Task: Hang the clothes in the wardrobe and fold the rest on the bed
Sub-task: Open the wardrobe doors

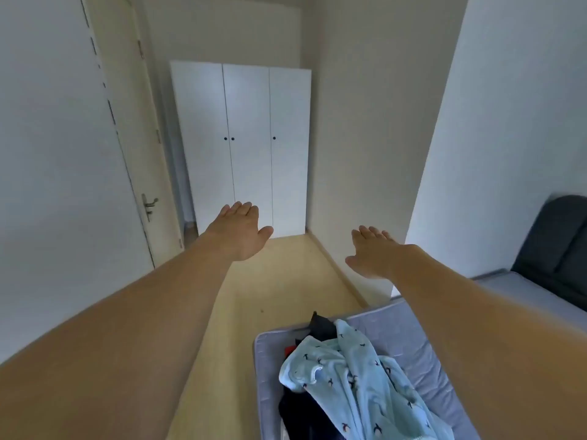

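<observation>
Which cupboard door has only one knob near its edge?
The rightmost door of the wardrobe. Its knob sits alone; the other two doors' knobs sit side by side.

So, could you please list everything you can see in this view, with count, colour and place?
wardrobe: one, white, three shut doors with dark knobs, at the far end of the room
door: one, white, metal handle, on the left
floor: one, pale wood, between door and bed
bed: one, grey-blue mattress, lower right
clothes: one pile, light blue printed garment over dark and red pieces, on the bed's near end
sofa: one, dark, far right
left hand: one, open, empty, stretched toward the wardrobe
right hand: one, open, empty, stretched forward
</observation>
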Action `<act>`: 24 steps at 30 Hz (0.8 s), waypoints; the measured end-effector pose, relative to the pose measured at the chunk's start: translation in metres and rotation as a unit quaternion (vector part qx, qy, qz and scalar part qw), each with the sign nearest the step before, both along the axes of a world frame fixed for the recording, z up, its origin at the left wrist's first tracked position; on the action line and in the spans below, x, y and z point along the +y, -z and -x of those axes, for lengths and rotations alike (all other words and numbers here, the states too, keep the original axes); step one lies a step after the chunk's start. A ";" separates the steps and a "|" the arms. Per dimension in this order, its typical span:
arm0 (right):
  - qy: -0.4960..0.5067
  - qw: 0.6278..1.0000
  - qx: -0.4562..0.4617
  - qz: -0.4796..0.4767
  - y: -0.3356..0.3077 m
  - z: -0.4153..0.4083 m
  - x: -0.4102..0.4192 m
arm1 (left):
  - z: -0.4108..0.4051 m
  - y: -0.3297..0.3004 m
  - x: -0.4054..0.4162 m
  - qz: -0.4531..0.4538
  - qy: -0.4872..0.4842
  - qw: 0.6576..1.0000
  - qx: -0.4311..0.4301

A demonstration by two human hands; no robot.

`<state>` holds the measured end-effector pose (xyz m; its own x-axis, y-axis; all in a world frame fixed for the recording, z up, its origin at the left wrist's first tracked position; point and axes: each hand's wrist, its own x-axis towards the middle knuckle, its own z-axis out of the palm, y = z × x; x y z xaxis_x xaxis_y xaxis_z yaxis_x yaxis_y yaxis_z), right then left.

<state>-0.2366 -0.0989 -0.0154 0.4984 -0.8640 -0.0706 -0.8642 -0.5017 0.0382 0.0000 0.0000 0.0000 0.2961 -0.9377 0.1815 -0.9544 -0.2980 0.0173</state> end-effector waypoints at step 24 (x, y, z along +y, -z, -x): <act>-0.087 0.996 -0.017 0.002 -0.005 -0.323 -0.216 | -0.315 0.008 -0.205 -0.035 -0.050 0.998 -0.025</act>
<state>0.0861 -0.3151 -0.0107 0.6431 -0.7643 -0.0478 -0.7647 -0.6442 0.0122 0.3154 -0.2048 -0.0081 0.3816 -0.9145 0.1344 -0.9187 -0.3912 -0.0535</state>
